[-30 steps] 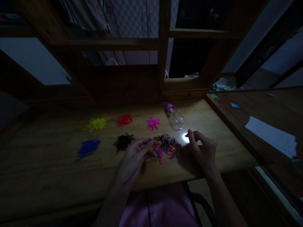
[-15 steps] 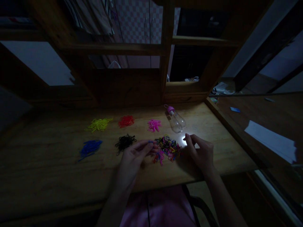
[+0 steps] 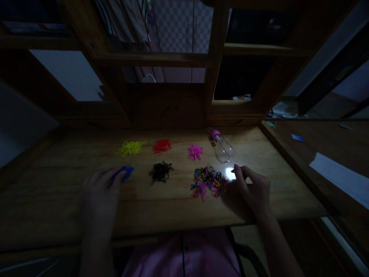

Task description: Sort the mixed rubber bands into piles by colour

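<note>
My left hand [image 3: 100, 188] is over the near-left pile of blue rubber bands [image 3: 127, 173], its fingertips covering part of it; motion smears the fingers, so whether they grip a band is unclear. Just right of the mixed pile of coloured rubber bands [image 3: 211, 177], my right hand [image 3: 255, 188] hovers with thumb and forefinger pinched together. What that pinch holds, if anything, is too small and dark to make out. One loose reddish band [image 3: 186, 186] lies beside the mixed pile.
Separate piles of yellow bands [image 3: 131, 148], red bands [image 3: 162, 146], pink bands [image 3: 195, 152] and black bands [image 3: 160, 172] lie on the wooden desk [image 3: 138, 215]. A clear bulb-shaped bottle [image 3: 225, 150] with a pink cap lies behind the mixed pile. White paper [image 3: 340, 177] rests on the right-hand surface.
My left hand has moved left from the mixed pile, where it pinched a blue band, to the blue pile. The right hand stays beside the mixed pile. The view has shifted slightly.
</note>
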Motion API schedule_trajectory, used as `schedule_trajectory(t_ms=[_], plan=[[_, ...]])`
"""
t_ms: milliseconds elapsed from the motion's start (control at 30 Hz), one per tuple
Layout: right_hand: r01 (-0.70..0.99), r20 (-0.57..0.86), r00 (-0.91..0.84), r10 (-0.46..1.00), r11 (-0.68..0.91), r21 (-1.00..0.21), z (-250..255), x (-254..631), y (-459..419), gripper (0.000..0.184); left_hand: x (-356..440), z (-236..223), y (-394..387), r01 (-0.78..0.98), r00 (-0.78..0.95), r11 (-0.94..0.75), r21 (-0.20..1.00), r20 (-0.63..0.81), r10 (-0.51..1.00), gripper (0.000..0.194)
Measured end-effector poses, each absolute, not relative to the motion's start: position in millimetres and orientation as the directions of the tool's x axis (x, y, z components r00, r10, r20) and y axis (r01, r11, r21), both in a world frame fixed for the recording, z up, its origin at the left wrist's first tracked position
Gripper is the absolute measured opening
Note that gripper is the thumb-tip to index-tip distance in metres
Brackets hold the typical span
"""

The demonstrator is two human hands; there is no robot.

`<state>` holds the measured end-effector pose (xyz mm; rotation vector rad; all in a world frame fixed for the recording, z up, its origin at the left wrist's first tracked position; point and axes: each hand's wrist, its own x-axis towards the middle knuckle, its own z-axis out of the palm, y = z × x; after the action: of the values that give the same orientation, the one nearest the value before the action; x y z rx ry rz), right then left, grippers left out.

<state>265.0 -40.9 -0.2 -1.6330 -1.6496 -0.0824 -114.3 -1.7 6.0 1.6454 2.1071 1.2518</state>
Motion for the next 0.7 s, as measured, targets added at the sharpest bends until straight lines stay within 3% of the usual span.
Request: schedule_trajectory(t_ms=[133,267,500,567,700], plan=[[0.872,0.563,0.137,0.815,0.171,-0.459,0.9,264.8,-40.9,0.023,-64.3,11.7,-13.4,0.747,-0.055,-0.209,0.631,0.372,0.926,0.017],[0.872,0.567,0.152,0.810,0.160,-0.462,1.7,264.3,-41.4,0.023,-1.4,4.5,-23.5,0.673,0.310,-0.392,0.627,0.242,0.919,0.014],[0.862,0.547,0.141,0.825,0.169,-0.477,0.5,265.0,-41.4,0.023,28.1,-10.2,-19.1,0.808,0.356,-0.369,0.460,0.120,0.927,0.002],[0.864,0.542,0.141,0.828,0.165,-0.476,-0.1,265.5,-41.3,0.023,26.8,-5.5,-18.6,0.793,0.358,-0.369,0.485,0.120,0.926,0.004],[0.856,0.528,0.150,0.836,0.158,-0.493,-1.4,266.2,-41.7,0.023,19.0,5.4,-19.9,0.686,0.317,-0.320,0.654,0.127,0.940,0.007]])
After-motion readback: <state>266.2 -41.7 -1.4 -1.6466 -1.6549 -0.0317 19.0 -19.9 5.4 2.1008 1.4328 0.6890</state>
